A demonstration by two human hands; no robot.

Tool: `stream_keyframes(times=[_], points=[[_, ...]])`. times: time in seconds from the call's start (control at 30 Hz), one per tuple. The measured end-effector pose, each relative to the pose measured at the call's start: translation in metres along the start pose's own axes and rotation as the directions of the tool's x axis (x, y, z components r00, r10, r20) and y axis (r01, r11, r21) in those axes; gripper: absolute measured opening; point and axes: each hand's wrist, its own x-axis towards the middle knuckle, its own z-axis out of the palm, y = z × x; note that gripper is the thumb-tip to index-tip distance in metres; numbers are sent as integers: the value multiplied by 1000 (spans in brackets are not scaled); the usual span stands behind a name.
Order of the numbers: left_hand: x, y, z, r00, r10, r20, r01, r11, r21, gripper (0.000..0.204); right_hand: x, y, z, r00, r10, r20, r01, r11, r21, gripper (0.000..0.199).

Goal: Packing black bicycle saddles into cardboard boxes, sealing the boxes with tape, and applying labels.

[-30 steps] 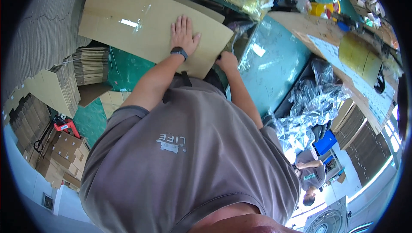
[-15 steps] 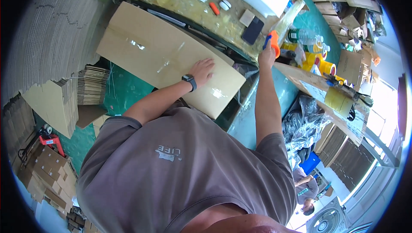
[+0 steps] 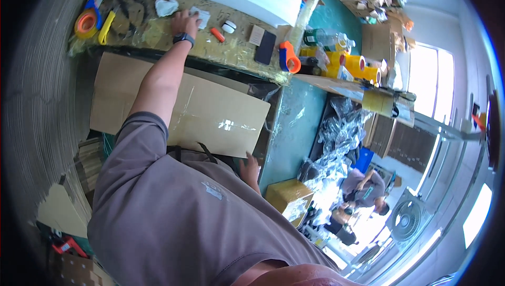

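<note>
A large taped cardboard box (image 3: 221, 109) lies in front of me against the workbench, partly covered by my left arm. My left hand (image 3: 185, 24) reaches over it to the bench, fingers apart at the edge of a small white paper slip (image 3: 200, 17). A crumpled white paper (image 3: 166, 7) lies just left of that hand. Low by the box's near right corner is my right hand (image 3: 249, 170), empty, with its fingers spread. An orange and blue tape dispenser (image 3: 289, 57) rests at the bench's right end.
On the bench (image 3: 231, 54) are a dark phone (image 3: 265, 47), an orange-red piece (image 3: 217, 34), a white case (image 3: 229, 26), a yellow cutter (image 3: 107, 27) and another tape dispenser (image 3: 87, 23). Yellow tape rolls (image 3: 354, 63) stand right. Another person (image 3: 363, 188) is farther off.
My right hand has let go of the orange tape dispenser, now on the bench, and dropped beside the box. My left hand has moved from the box top to the paper slip. The view has shifted.
</note>
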Motion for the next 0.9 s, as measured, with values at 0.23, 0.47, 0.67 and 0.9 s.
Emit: stream_keyframes(times=[0.23,0.47,0.67,0.9], points=[[7,-14,11,1000,3,-30,-5,998,-65,16,-56,35,24,953,289,88,-302,926,226,46],[-10,-27,-17,975,-205,-86,176,948,-267,11,-9,-20,-15,996,42,73,-64,941,333,44],[-141,145,-130,916,167,364,123,748,-652,23,58,-68,-114,988,19,155,-136,596,792,46],[-333,269,-241,769,313,557,289,608,-740,13,74,-27,-177,910,-326,254,-148,318,936,22]])
